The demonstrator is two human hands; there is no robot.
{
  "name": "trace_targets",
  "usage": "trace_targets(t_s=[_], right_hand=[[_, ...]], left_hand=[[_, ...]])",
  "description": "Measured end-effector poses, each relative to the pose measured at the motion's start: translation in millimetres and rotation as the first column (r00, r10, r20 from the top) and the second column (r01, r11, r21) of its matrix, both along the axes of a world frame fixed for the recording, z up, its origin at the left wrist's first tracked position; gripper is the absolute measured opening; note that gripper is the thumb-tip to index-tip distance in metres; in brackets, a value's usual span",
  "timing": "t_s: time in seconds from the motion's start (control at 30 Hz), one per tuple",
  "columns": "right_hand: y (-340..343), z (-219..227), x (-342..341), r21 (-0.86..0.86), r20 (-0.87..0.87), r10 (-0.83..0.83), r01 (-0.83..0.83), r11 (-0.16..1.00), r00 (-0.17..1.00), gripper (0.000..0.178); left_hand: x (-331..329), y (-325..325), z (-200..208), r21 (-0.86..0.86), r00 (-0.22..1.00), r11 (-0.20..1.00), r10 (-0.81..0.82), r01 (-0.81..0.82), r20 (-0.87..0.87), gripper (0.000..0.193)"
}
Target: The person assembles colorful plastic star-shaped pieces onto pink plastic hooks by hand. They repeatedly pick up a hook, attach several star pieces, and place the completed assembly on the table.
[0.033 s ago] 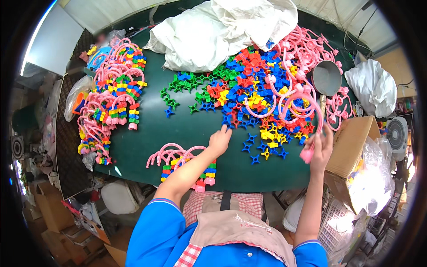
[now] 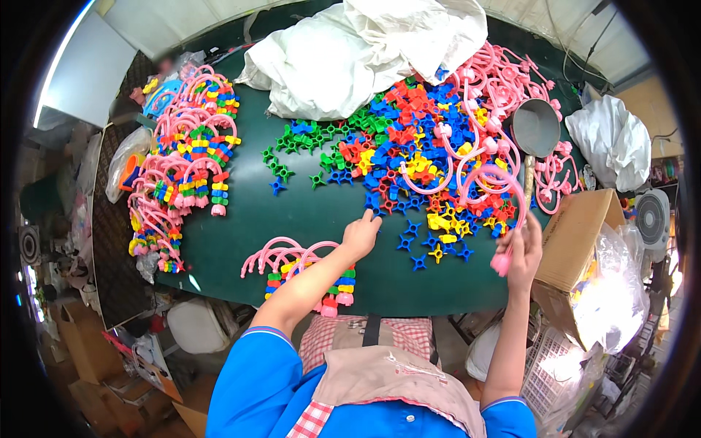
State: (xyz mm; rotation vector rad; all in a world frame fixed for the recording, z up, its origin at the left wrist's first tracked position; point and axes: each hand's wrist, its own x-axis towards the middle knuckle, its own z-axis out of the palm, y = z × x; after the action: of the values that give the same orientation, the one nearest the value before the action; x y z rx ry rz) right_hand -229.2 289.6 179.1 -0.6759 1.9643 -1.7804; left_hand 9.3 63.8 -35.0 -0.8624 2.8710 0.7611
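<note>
My left hand (image 2: 361,236) is closed, its fingertips pinching a blue star-shaped plastic piece at the near edge of a mixed pile (image 2: 409,157). Red, blue, green and yellow pieces make up that pile; most of the held piece is hidden by my fingers. At the right, my right hand (image 2: 523,252) is wrapped around a curved pink plastic tube (image 2: 523,201). Its pink knobbed end hangs below my fingers, and its far part arches over the pile. Beside my left forearm lie several pink tubes (image 2: 281,252) threaded with coloured pieces, partly covered by the arm.
Threaded pink tubes (image 2: 171,182) are heaped on the left of the green table (image 2: 292,201). A white sack (image 2: 321,66) lies at the back. Bare pink tubes (image 2: 504,80), a grey round pan-like scoop (image 2: 535,128) and a cardboard box (image 2: 573,255) are at the right.
My right hand has come slightly toward me, lowering the pink tube. My left hand has drawn back a little from the pile.
</note>
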Motion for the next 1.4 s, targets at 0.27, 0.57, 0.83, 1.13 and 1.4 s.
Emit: trace_targets(t_s=[0.27, 0.57, 0.83, 1.13, 1.4], right_hand=[[22, -19, 41, -0.057, 0.138, -0.044, 0.052, 0.997, 0.989, 0.027], [-20, -40, 47, -0.053, 0.372, -0.142, 0.174, 0.983, 0.917, 0.026], [-51, -43, 57, -0.025, 0.395, -0.065, 0.082, 0.996, 0.916, 0.027], [-56, -58, 66, -0.029, 0.428, -0.085, 0.108, 0.994, 0.9, 0.028], [-54, -48, 79, -0.054, 0.407, -0.065, 0.094, 0.994, 0.911, 0.028]], left_hand=[[-57, -23, 31, -0.005, 0.985, 0.994, 0.107, -0.108, -0.137, 0.015], [-79, -22, 19, -0.083, 0.978, 0.993, 0.064, -0.082, -0.199, 0.014], [-33, -25, 3, -0.116, 0.966, 0.963, -0.251, 0.243, -0.058, 0.01], [-13, -33, 25, 0.034, 0.935, 0.999, -0.009, 0.023, -0.355, 0.028], [-10, -47, 47, 0.133, 0.911, 0.981, -0.074, 0.139, -0.405, 0.018]])
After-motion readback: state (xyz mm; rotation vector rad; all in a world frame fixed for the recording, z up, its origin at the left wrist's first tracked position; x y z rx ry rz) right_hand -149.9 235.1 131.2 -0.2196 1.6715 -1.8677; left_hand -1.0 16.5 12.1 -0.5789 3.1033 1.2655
